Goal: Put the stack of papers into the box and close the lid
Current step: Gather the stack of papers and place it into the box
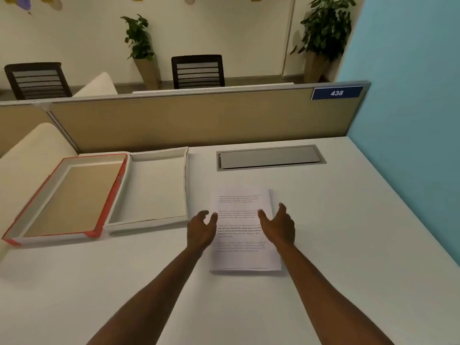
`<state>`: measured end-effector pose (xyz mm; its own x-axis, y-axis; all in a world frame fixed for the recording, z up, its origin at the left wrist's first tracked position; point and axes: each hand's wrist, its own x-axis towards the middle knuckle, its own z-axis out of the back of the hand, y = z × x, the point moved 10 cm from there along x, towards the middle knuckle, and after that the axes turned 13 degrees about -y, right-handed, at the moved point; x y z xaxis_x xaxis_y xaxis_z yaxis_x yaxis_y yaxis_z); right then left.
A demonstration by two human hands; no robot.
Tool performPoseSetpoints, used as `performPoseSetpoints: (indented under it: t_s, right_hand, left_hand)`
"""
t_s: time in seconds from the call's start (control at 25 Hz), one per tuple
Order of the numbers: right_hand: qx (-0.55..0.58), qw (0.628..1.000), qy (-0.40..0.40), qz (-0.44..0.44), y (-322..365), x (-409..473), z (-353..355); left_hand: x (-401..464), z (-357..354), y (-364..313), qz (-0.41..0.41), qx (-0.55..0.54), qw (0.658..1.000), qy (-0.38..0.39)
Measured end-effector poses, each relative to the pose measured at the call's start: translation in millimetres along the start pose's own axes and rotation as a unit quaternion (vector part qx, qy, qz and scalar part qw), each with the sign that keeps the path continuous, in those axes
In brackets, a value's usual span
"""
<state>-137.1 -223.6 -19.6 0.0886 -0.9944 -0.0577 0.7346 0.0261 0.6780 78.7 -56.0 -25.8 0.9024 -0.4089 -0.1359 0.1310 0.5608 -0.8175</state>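
Observation:
A stack of white printed papers [242, 257] lies flat on the white desk, right of centre. My left hand [201, 227] hovers over its left edge and my right hand [278, 225] over its right edge. Both hands have the fingers spread and hold nothing. To the left lies the box, folded open: a shallow white tray [159, 215] with nothing in it, and joined on its left side a red-edged lid [109, 192] lying inside up, showing a brown inner face.
A grey cable hatch [270, 158] is set flush in the desk behind the papers. A tan partition [186, 120] runs along the desk's far edge and a blue wall [408, 120] stands on the right. The lid's left corner [10, 239] reaches the desk's left edge.

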Motion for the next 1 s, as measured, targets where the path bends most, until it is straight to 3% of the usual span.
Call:
performPoseSetpoints:
  t_s: [0.12,0.44,0.72,1.0]
  right_hand:
    - [-0.071,0.994,0.068,-0.048,-35,-13,-24]
    - [-0.132,0.990,0.040,0.017,-35,-16,-38]
    - [-0.144,0.989,0.041,0.022,-38,-14,-44]
    - [-0.135,0.990,0.038,0.023,-41,-14,-44]
  left_hand:
    - [-10,-20,32,0.070,0.066,0.995,0.028]
    - [-15,-42,29,0.106,0.073,0.992,0.002]
    - [7,-39,49,0.228,-0.004,0.973,0.017]
    - [22,-50,52,0.286,-0.106,0.950,0.072]
